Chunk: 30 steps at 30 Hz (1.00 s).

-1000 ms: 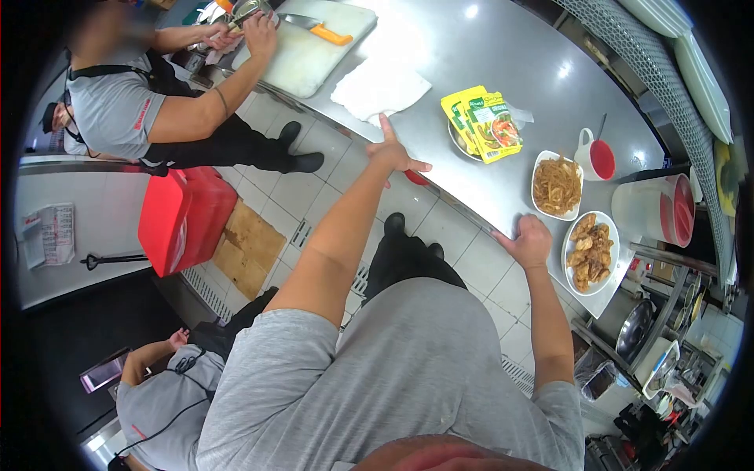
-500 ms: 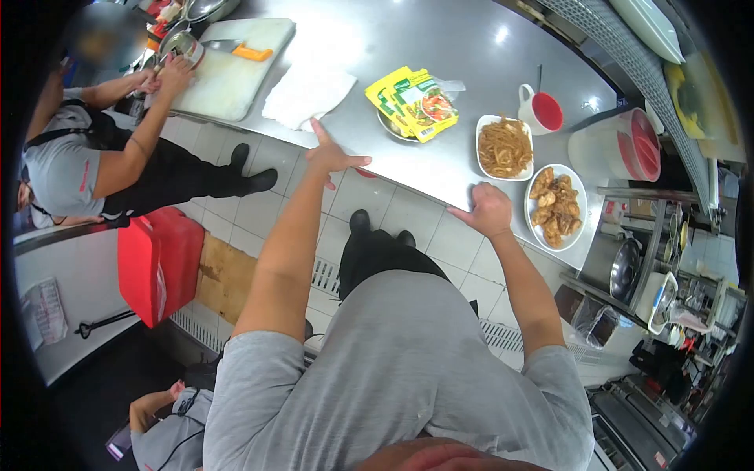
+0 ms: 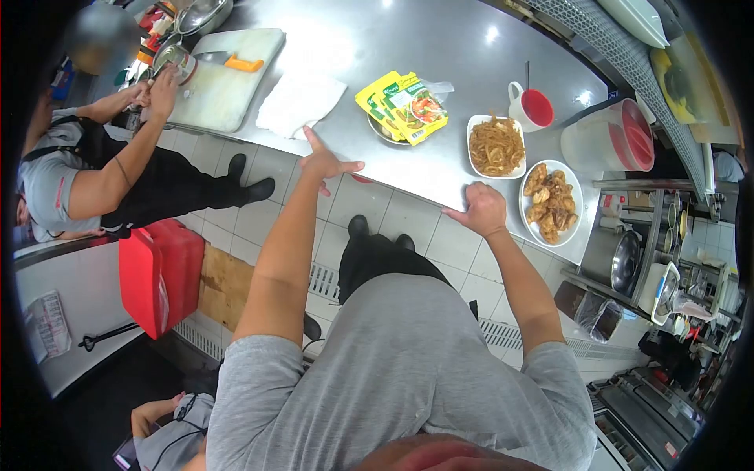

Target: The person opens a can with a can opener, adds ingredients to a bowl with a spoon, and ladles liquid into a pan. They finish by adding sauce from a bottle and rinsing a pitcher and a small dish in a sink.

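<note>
My left hand (image 3: pixel 323 163) rests at the front edge of the steel table (image 3: pixel 408 169), thumb and forefinger spread, holding nothing. Just beyond its fingertip lies a folded white cloth (image 3: pixel 298 104). My right hand (image 3: pixel 481 209) leans on the same edge with its thumb stretched out, also without anything in it. Close to that hand are a white square dish of brown noodles (image 3: pixel 496 147) and an oval white plate (image 3: pixel 528 220) with browned fried pieces (image 3: pixel 552 202). Between my hands, farther in, yellow seasoning packets (image 3: pixel 404 108) lie across a bowl (image 3: pixel 381 132) that they partly hide.
A white mug with a red inside (image 3: pixel 536 107) and a clear tub (image 3: pixel 585 145) stand at right. At left, an orange-handled knife (image 3: pixel 243 64) lies on a white cutting board (image 3: pixel 224 102). A co-worker (image 3: pixel 102 173) handles a can there. Behind stands a red bin (image 3: pixel 169 275).
My view has shifted slightly, so the tabletop things appear a little farther left. Both my hands stay at the table edge. The co-worker's hands have moved a little at the can.
</note>
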{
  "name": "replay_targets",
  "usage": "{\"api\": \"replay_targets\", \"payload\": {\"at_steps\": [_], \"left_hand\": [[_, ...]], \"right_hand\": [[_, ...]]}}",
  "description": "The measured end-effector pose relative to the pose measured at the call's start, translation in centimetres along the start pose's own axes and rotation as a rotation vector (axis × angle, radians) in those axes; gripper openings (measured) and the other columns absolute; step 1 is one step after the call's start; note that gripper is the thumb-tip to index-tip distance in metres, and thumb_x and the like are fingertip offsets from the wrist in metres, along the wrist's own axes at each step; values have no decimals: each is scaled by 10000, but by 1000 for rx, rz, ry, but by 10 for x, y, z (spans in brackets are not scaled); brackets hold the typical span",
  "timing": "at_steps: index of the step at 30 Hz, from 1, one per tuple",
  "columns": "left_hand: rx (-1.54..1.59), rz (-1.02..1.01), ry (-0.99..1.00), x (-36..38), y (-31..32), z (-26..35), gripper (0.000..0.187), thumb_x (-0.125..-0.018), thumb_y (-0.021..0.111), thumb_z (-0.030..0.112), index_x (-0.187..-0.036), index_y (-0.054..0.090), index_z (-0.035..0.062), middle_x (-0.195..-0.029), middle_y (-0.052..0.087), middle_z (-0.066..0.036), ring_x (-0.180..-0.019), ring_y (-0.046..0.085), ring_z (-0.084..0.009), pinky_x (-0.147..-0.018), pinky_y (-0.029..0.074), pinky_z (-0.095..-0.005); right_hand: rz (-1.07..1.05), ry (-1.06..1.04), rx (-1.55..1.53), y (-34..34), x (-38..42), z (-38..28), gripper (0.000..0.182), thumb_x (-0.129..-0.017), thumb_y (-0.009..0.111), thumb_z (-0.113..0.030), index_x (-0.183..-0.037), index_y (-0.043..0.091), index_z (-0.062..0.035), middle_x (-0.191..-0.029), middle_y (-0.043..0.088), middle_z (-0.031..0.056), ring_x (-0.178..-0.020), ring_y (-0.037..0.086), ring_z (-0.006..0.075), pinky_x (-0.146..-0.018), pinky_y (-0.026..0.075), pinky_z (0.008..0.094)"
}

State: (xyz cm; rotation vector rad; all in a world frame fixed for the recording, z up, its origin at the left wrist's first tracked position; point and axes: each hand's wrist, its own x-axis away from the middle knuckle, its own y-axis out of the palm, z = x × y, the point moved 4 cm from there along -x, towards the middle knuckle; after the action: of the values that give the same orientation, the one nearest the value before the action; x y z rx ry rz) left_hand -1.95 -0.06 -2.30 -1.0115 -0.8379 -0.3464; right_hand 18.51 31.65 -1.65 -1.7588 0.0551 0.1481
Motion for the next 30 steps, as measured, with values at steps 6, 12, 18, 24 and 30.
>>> {"api": "replay_targets", "payload": {"at_steps": [6,12,18,24,30], "left_hand": [[7,-1,4,0,-1,-1,1670,-551,942,554,-1435,-431,205,-1220,553,-320,-618,660,-281,-552,629,-385],[-2,-1,6,4,-3,-1,1659,-563,930,568,-1437,-429,196,-1221,560,-321,-600,671,-283,-547,624,-366],[32,-42,-22,6,-3,1,1633,-585,939,512,-1437,-432,263,-1425,300,-385,-709,693,-335,-643,640,-386],[18,-2,57,8,-4,-2,1629,-593,917,562,-1442,-423,190,-1248,560,-320,-624,689,-298,-555,624,-360],[33,-6,93,5,-6,-6,1644,-584,921,562,-1434,-435,185,-1253,538,-327,-599,671,-279,-541,619,-354]], "right_hand": [[15,-6,2,2,0,0,606,-663,795,-636,-744,576,-77,-749,580,86,-679,629,272,-615,521,397],[9,-14,16,0,0,-2,605,-671,788,-636,-745,577,-75,-752,582,88,-678,628,274,-610,522,396],[8,1,5,-1,0,-2,603,-677,781,-641,-755,585,-76,-755,587,88,-677,626,277,-619,522,401],[-25,29,38,-3,-1,-3,600,-680,772,-648,-767,597,-81,-784,599,93,-715,632,279,-648,526,407],[-64,79,44,-10,-2,-11,600,-669,781,-639,-792,612,-76,-818,606,96,-761,638,283,-677,525,412]]}}
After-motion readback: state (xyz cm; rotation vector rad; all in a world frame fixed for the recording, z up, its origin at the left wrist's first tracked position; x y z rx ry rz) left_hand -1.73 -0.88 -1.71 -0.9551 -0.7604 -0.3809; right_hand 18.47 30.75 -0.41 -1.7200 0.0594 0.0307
